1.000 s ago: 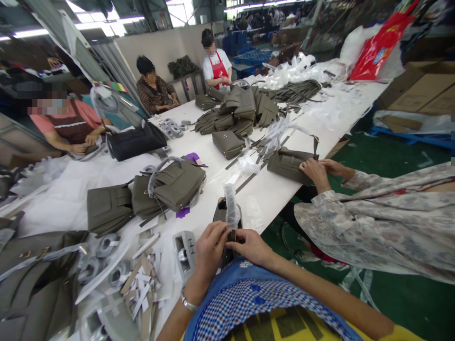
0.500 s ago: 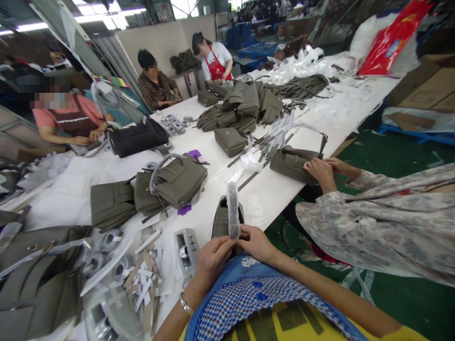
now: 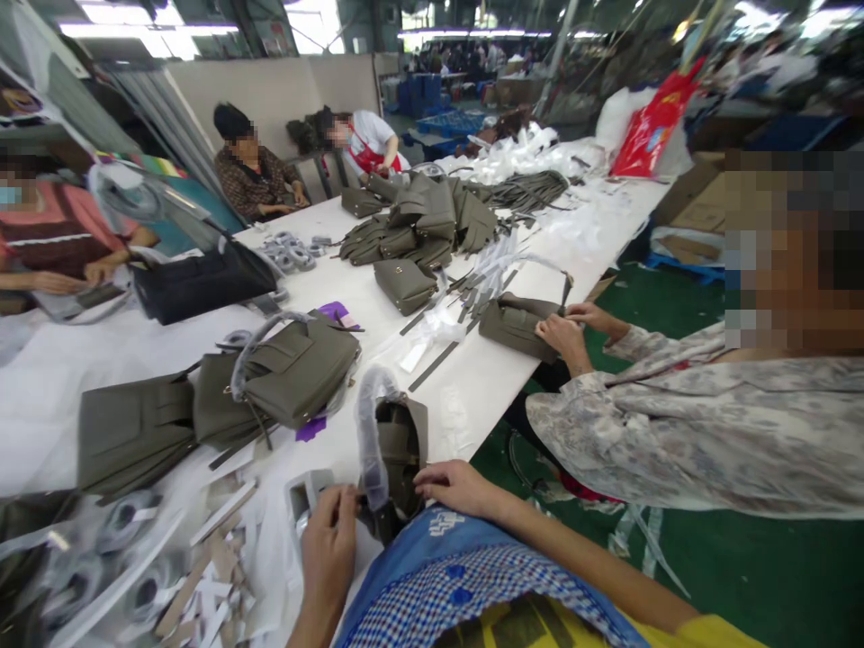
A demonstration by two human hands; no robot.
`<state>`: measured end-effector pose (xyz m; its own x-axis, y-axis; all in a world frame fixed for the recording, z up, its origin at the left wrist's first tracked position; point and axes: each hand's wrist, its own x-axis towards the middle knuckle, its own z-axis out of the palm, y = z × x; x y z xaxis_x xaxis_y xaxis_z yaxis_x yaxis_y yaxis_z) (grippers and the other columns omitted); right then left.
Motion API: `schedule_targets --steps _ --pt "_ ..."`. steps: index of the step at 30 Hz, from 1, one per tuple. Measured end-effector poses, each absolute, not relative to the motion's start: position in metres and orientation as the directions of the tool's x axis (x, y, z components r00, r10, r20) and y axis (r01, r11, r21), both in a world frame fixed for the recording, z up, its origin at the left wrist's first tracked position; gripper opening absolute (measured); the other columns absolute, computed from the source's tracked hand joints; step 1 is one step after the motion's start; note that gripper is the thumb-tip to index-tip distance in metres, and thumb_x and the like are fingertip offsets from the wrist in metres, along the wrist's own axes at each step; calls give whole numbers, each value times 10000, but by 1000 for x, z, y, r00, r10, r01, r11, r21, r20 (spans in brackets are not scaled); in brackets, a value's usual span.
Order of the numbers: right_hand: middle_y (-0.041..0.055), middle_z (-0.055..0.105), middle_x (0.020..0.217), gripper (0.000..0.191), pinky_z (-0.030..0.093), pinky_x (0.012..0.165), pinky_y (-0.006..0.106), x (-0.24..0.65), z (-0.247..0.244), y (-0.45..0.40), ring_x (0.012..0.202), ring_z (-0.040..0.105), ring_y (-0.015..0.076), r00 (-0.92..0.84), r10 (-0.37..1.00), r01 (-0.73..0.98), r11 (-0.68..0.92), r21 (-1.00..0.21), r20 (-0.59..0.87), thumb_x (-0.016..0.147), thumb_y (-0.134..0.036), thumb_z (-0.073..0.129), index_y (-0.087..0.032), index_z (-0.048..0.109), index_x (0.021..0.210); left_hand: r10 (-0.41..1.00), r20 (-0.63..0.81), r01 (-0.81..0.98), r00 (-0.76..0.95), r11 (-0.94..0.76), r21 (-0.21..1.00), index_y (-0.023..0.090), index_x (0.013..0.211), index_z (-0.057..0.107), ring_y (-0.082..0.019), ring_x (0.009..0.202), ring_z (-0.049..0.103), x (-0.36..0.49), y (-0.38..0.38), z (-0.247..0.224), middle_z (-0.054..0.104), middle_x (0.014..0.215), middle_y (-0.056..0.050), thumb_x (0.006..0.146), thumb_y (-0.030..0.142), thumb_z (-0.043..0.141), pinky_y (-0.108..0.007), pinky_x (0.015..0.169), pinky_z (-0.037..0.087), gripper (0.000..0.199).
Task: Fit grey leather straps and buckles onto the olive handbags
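An olive-grey handbag (image 3: 403, 441) stands at the near table edge against my apron, its top open. Clear plastic wrapping covers its raised handle (image 3: 370, 432). My left hand (image 3: 328, 533) is closed at the bag's left side, beside the dark handle tab; its fingertips are partly hidden. On the opposite side, my right hand (image 3: 460, 486) pinches the bag's near right edge between thumb and fingers. Left of the bag sits a grey-white tape dispenser (image 3: 307, 495), partly behind my left hand.
Finished-looking olive bags (image 3: 297, 369) lie to the left, tape rolls (image 3: 128, 522) and paper strips (image 3: 216, 576) nearer. A bag pile (image 3: 418, 220) stands mid-table. At right, a co-worker's hands (image 3: 571, 337) work on another bag (image 3: 517, 324).
My hands have moved apart from the wrapped handle to the bag's two sides. The handle now leans left and the bag's opening shows more. The view has swung right.
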<state>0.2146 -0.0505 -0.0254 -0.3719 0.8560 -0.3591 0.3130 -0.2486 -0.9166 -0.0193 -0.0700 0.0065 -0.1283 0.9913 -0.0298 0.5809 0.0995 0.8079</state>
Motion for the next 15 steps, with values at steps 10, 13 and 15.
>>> schedule_targets --steps 10,13,15 --pt "69 743 1000 366 513 847 361 232 -36 -55 916 675 258 -367 870 393 -176 -903 -329 821 -427 545 -200 735 1036 952 -238 179 194 204 962 174 1064 612 -144 576 557 41 -62 16 593 622 9 903 571 432 -257 595 434 465" --pt "98 720 1095 475 497 918 392 244 -59 -54 1015 660 301 -355 861 438 -191 -878 -364 817 -529 524 -194 726 1087 958 -280 113 64 272 956 158 926 636 -100 413 406 41 -45 19 445 467 58 900 616 381 -226 448 316 524" --pt "97 702 1141 519 474 967 398 253 -71 -52 1084 633 321 -342 855 486 -193 -852 -390 799 -585 524 -208 729 1091 973 -220 77 -72 226 971 145 941 646 -85 373 348 27 -23 41 385 433 74 915 613 342 -220 410 277 559"
